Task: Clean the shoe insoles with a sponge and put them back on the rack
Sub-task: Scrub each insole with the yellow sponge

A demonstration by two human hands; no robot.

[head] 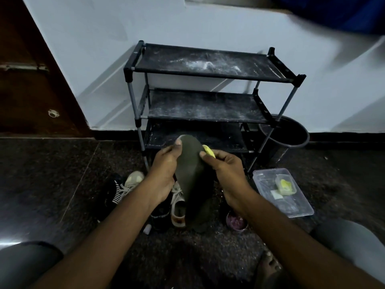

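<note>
While the left hand (164, 170) grips the dark insole (191, 163) upright, the right hand (227, 172) pinches a yellow sponge (208, 152) at its 2 o'clock edge | rack (208, 74) at 12 o'clock | risk: sponge, possibly wet, slips from that shallow pinch.

The left hand (164, 174) grips a dark insole (190, 163) upright before the black three-tier shoe rack (208, 80). The right hand (227, 170) pinches a yellow sponge (209, 151) against its upper right edge.

Dim room, glare on floor (12, 236) at left, blurred upper right, wide-angle bowing
</note>
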